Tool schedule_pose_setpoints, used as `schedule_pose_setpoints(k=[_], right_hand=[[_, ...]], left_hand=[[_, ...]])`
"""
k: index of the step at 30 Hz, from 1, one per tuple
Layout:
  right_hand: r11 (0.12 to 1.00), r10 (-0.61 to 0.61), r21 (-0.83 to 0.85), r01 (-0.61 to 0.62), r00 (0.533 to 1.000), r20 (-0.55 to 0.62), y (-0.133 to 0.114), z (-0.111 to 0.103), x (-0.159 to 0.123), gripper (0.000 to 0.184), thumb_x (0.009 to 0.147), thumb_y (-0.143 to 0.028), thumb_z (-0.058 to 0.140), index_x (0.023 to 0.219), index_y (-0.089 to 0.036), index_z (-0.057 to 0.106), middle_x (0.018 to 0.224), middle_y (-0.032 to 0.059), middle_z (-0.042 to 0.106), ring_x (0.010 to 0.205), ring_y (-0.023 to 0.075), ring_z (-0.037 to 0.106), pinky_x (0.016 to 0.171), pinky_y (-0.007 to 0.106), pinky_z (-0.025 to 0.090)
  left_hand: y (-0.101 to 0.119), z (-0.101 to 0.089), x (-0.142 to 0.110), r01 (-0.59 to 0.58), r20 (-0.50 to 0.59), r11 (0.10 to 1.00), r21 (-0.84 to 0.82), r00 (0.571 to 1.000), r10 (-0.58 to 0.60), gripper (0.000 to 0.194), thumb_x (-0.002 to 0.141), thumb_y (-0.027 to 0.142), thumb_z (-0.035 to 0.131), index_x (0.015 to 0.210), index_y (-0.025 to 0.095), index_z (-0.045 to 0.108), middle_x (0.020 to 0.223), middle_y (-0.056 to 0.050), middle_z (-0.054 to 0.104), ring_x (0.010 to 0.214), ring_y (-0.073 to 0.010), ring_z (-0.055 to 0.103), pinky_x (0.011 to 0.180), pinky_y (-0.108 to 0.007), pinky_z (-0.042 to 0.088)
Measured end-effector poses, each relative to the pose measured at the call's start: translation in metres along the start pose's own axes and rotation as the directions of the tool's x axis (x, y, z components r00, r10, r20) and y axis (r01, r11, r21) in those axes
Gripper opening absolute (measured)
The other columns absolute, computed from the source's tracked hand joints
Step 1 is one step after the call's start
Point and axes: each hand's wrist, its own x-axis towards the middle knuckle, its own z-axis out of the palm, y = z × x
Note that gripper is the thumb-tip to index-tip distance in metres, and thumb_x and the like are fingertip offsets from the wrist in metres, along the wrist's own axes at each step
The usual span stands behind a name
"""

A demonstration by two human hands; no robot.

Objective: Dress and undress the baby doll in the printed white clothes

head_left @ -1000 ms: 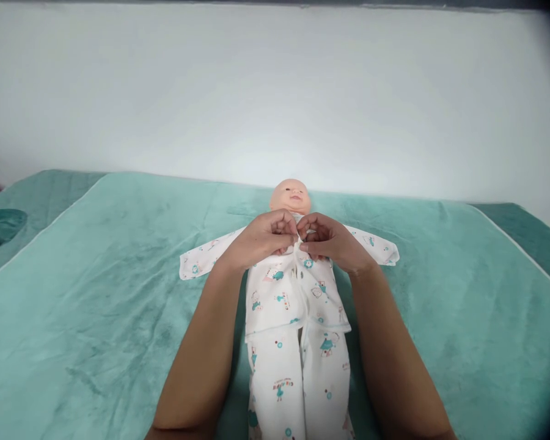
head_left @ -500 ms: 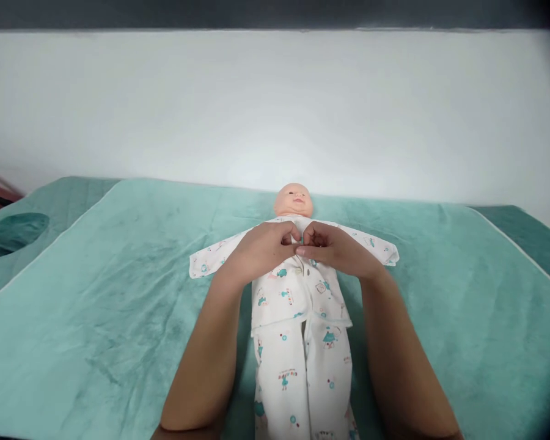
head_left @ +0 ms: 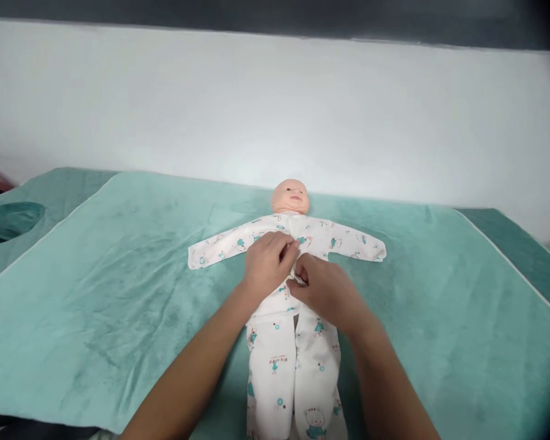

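A baby doll [head_left: 289, 197] lies on its back, its bald head away from me and its arms spread inside the sleeves. It wears a white printed baby jacket [head_left: 227, 243] and matching trousers [head_left: 271, 373]. My left hand [head_left: 271, 260] is closed on the jacket's front edge at the chest, thumb against the bent fingers. Lower down and just to the right, my right hand [head_left: 323, 284] also pinches the front edge, around the belly. Both hands cover much of the jacket's front opening, so the fastening between the fingers is hidden.
A green plush cover [head_left: 132, 293] with a few wrinkles spreads under the doll. Behind it rises a white wall [head_left: 275, 110]. A darker green padded piece with an oval hole [head_left: 11, 221] lies at the far left.
Both hands have moved down the jacket front, the right one further, from the upper chest to the belly. The upper chest and sleeves now show more. The view has tilted slightly.
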Motion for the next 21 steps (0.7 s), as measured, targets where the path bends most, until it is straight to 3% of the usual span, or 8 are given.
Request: schedule_pose_setpoints(k=[5,9,11,13,15,17,21], right_hand=[[0.931,-0.044,0.365,0.001,0.993,0.111,0.024,-0.010,0.001,0.021,0.085,-0.025,0.059,0.074,-0.022,0.042,0.065,-0.0050,0.043,0.059,0.0111,0.038,0.055,0.026,0.030],[0.712,-0.106,0.696,-0.090,0.967,0.233,0.042,-0.009,0.008,0.021,0.087,-0.033,0.063,0.078,-0.021,0.049,0.066,-0.0058,0.039,0.058,0.0087,0.037,0.051,0.022,0.033],[0.611,-0.129,0.784,-0.114,0.962,0.240,0.049,-0.006,0.010,0.023,0.086,-0.036,0.068,0.079,-0.020,0.052,0.065,-0.0064,0.041,0.055,0.0074,0.037,0.049,0.021,0.034],[0.549,-0.124,0.827,-0.120,0.967,0.223,0.055,-0.004,0.011,0.023,0.084,-0.036,0.070,0.081,-0.019,0.056,0.064,-0.0062,0.045,0.053,0.0066,0.040,0.048,0.020,0.036],[0.521,-0.111,0.846,-0.114,0.974,0.199,0.058,-0.002,0.012,0.021,0.084,-0.035,0.072,0.082,-0.018,0.059,0.065,-0.0051,0.050,0.051,0.0064,0.045,0.046,0.019,0.038],[0.512,-0.101,0.852,-0.106,0.978,0.182,0.058,-0.001,0.013,0.019,0.084,-0.035,0.072,0.082,-0.018,0.062,0.066,-0.0045,0.053,0.050,0.0064,0.048,0.045,0.018,0.038],[0.533,-0.081,0.838,-0.112,0.980,0.182,0.055,-0.001,0.013,0.020,0.086,-0.035,0.071,0.079,-0.018,0.063,0.059,-0.0042,0.057,0.048,0.0071,0.052,0.043,0.017,0.037]], left_hand=[[-0.007,0.001,-0.005,-0.009,-0.076,0.992,-0.122,0.997,0.000,0.019,0.094,0.028,0.049,0.078,0.021,0.055,0.071,-0.001,0.057,0.070,-0.0155,0.050,0.068,-0.029,0.037],[-0.010,0.001,-0.006,-0.006,-0.141,0.969,-0.248,0.990,-0.030,0.021,0.093,0.028,0.052,0.074,0.020,0.052,0.062,0.003,0.049,0.059,-0.0117,0.043,0.061,-0.027,0.035],[-0.011,-0.004,-0.006,-0.013,-0.061,0.959,-0.282,0.998,-0.004,0.025,0.093,0.028,0.051,0.070,0.019,0.051,0.063,0.003,0.051,0.059,-0.0113,0.044,0.061,-0.026,0.036],[-0.012,-0.015,-0.004,-0.023,0.102,0.950,-0.310,0.993,0.057,0.028,0.094,0.029,0.051,0.068,0.018,0.053,0.066,0.001,0.055,0.063,-0.0118,0.047,0.063,-0.027,0.037],[-0.013,-0.028,-0.001,-0.015,0.283,0.939,-0.345,0.952,0.119,0.025,0.094,0.030,0.052,0.072,0.018,0.058,0.072,0.000,0.059,0.066,-0.0119,0.049,0.064,-0.026,0.039],[-0.014,-0.039,0.001,-0.010,0.397,0.931,-0.364,0.903,0.164,0.016,0.091,0.030,0.058,0.082,0.019,0.064,0.081,-0.001,0.063,0.070,-0.0121,0.051,0.067,-0.026,0.041],[-0.012,-0.043,0.000,-0.070,0.430,0.930,-0.360,0.872,0.232,0.006,0.086,0.026,0.067,0.084,0.021,0.065,0.087,0.000,0.065,0.085,-0.0143,0.057,0.085,-0.031,0.041]])
